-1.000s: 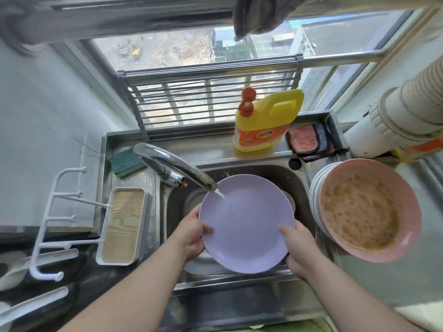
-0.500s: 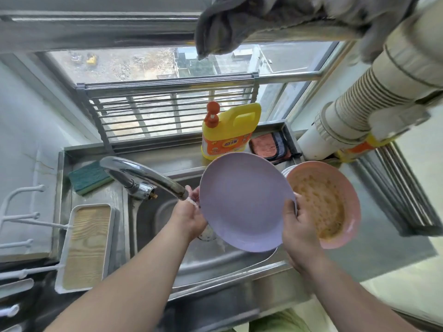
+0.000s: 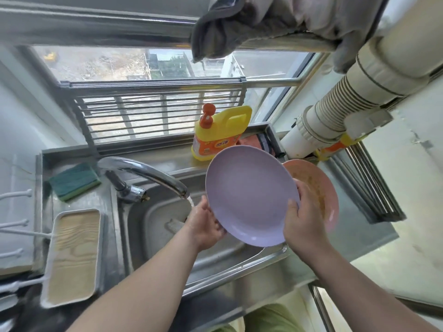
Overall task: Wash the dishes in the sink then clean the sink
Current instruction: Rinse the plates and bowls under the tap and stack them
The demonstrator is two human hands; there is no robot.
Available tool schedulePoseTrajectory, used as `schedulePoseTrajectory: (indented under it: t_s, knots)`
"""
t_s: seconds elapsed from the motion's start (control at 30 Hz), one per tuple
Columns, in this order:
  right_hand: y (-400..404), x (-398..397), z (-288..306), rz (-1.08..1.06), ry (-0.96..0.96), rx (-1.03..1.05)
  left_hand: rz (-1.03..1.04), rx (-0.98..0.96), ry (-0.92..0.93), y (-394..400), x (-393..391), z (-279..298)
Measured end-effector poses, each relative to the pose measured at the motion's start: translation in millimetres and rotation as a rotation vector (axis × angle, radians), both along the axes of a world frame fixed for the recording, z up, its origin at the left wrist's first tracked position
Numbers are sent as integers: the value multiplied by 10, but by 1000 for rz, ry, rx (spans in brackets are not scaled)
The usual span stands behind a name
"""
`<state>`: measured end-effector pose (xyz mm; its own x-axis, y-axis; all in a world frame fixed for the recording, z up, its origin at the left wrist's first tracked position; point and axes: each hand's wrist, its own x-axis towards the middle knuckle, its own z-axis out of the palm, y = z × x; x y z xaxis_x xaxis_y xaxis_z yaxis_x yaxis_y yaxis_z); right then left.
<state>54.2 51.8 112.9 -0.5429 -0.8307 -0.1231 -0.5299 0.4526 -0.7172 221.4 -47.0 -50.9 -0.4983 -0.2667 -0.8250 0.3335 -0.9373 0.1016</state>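
Both hands hold a lilac plate (image 3: pixel 249 195) above the right part of the steel sink (image 3: pixel 153 226), tilted with its inner face toward the camera. The left hand (image 3: pixel 203 226) grips the lower left rim, fingers hidden behind the plate. The right hand (image 3: pixel 303 224) pinches the right rim, with the thumb on the front face and the fingers behind.

The plate's far edge comes close to the yellow detergent bottle (image 3: pixel 220 133) on the back ledge, and its right edge overlaps in view a pink plate (image 3: pixel 318 190) with brownish residue, which lies on the worktop (image 3: pixel 374 248) right of the sink. Whether the two plates touch cannot be told.

The curved tap (image 3: pixel 143 173) ends just left of the plate, and its water (image 3: pixel 190 202) runs down beside the left hand's knuckles. The sink basin under the plate is open, and its front rim passes below both wrists.

To the left, a green sponge (image 3: pixel 74 180) lies on the steel ledge and a white tray (image 3: pixel 72 255) with a wood-pattern bottom sits nearer. A folded pink and grey cloth (image 3: pixel 259 142) lies behind the plate, beside the bottle. A wide ribbed duct (image 3: pixel 354 92) hangs over the right side, and a grey cloth (image 3: pixel 263 20) is draped on the bar above.

The bottle has an orange label (image 3: pixel 211 147), but its writing is too small to read.
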Motion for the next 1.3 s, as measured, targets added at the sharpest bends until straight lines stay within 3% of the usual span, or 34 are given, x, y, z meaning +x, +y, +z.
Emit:
schedulePoseTrajectory:
  t_s: [0.07,0.2,0.43,0.5,0.73,0.93,1.03,1.17,1.3]
  knots:
    - [-18,69,-31,1,55,72,-81,10,18,169,-3,40]
    - [-145,153,-78,101,249,362,-241,82,-146,396,-31,33]
    - [-273,107,-70,75,191,396,-412,-243,-434,451,137,118]
    - [-265,68,-110,85,203,426,-420,-223,-480,472,156,115]
    - [-75,-172,-297,-17,-93,313,-185,-335,-573,583,63,198]
    - [337,-839,-413,-38,-55,266,-116,-769,-787,773,-320,641]
    - [617,-1374,-477,-111,73,312,-252,-954,-835,827,-843,828]
    - [1095,-2225,-655,-333,-8,213,-544,-1166,-800,973,-1671,864]
    - [1650,-2974,-801,-555,-65,187,-681,-1326,-694,1305,-2503,867]
